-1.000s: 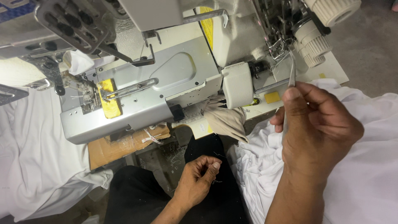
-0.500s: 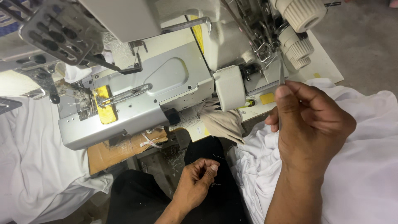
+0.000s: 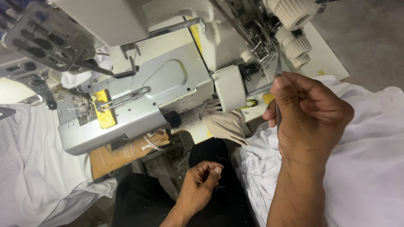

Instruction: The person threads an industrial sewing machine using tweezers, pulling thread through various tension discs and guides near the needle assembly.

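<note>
Right hand pinched slim metal tweezers, tips raised toward the threading guides of the sewing machine, far right. Left hand, near centre, pinched a fine thread over the lap. White fabric lay right.

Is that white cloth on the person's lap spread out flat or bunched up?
Bunched up. The white cloth lies in loose folds and creases over the lap beside the sewing machine, and the right hand holding tweezers is raised above it.

One sewing machine, two hands, one tweezers, perhaps three knobs.
</note>
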